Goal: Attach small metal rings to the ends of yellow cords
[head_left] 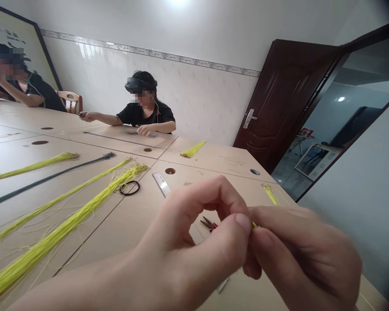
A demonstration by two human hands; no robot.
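My left hand [207, 242] and my right hand [301, 255] meet fingertip to fingertip above the table. Both are closed in a pinch. Between them shows a tiny bit of yellow cord [254, 224]; the rest of it is hidden by my fingers. Behind my left hand lie scissors [209, 223] with dark blades and a bit of red handle, partly covered. A clear ruler [161, 183] lies beyond my left hand. To the left a thick bundle of yellow cords [81, 216] stretches across the table, with a black ring-shaped band [129, 188] beside it.
More yellow bundles [32, 166] and a dark grey cord bundle [52, 179] lie at left. Small yellow bunches [193, 149] sit farther back and at the right edge. Round holes [170, 171] pierce the tabletop. A person [145, 108] in a headset and another person [22, 82] sit opposite.
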